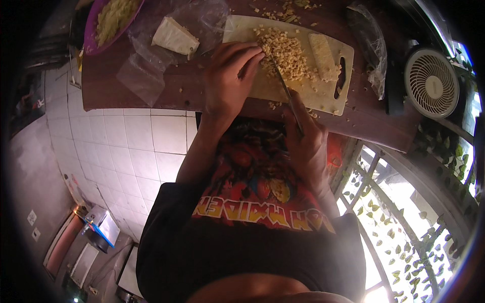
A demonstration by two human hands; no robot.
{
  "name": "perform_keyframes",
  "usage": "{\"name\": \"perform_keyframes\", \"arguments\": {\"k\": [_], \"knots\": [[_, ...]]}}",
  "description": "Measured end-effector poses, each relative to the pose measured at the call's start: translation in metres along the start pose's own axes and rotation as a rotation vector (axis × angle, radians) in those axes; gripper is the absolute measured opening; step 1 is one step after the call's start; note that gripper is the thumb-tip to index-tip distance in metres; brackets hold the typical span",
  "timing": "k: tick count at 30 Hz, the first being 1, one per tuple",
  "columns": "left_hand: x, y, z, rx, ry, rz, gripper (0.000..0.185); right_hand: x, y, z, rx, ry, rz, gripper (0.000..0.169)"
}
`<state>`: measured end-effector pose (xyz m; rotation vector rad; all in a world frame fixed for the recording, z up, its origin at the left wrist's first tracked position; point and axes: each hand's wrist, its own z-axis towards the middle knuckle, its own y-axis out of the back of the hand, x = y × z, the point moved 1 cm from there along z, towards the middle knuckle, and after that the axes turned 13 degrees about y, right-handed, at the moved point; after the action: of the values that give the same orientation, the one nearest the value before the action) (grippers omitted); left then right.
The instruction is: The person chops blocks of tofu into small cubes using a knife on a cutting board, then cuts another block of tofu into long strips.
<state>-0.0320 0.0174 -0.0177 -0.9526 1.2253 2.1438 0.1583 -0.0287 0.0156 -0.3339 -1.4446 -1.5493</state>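
Note:
My right hand [308,132] grips a kitchen knife [281,78] by its handle, the thin blade slanting up and left over a cutting board [261,89]. Beside the blade's tip, my left hand [233,66] has its fingers bunched together; whether anything is pinched between them is hidden. A pile of small diced pieces [290,53], apparently tempeh, covers the middle of the board, right of the blade. Near the board's handle slot lies an uncut tempeh slab [322,57]. To the left, a larger pale tempeh block [175,36] rests on clear plastic wrapping [144,75].
A purple bowl [91,43] of pale shredded food stands at the table's far left. Crumpled plastic packaging [373,57] and a small round fan [432,83] are on the right. Crumbs dot the brown table [113,92], whose near edge runs just before my body.

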Motion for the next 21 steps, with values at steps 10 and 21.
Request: {"name": "perform_keyframes", "arguments": {"k": [10,21], "knots": [[-0.001,0.002,0.000,0.053,-0.113,0.057,0.022,0.012,0.021,0.001,0.032,-0.120,0.058,0.042],[-0.005,0.001,0.001,0.059,-0.065,0.045,0.025,0.000,0.005,-0.002,-0.003,0.003,-0.058,0.043]]}}
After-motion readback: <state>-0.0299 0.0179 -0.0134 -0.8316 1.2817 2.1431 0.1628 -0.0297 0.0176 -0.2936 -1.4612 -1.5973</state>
